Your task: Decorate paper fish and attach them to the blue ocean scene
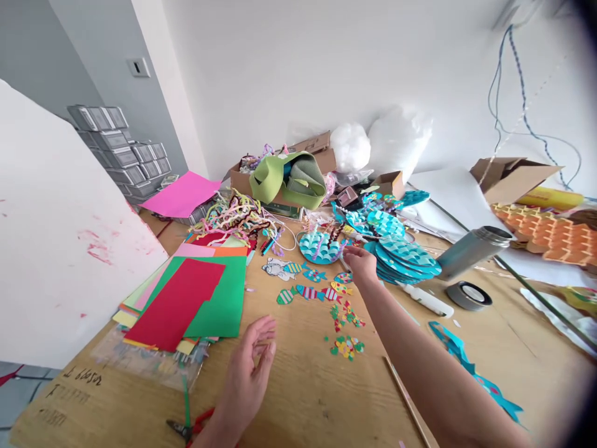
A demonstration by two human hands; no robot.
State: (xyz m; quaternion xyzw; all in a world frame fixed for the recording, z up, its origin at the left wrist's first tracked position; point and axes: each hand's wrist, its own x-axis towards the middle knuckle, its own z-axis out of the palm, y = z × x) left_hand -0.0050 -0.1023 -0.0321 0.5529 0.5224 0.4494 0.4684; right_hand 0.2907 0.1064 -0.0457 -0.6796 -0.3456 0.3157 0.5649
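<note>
At about nine o'clock from the right hand (360,264), just beside its fingertips, lies the scalloped blue disc (313,250) on the table (298,398), seemingly longest along the three-to-nine line; whether they touch, I cannot tell. This hand is the nearer, its forearm stretched in from five o'clock, fingers bunched together, any grasp hidden. Farther off, at seven o'clock from the disc, the left hand (252,361) hovers with loosely curved, unburdened fingers. A stack of blue discs (408,264) sits at three o'clock from the right hand.
</note>
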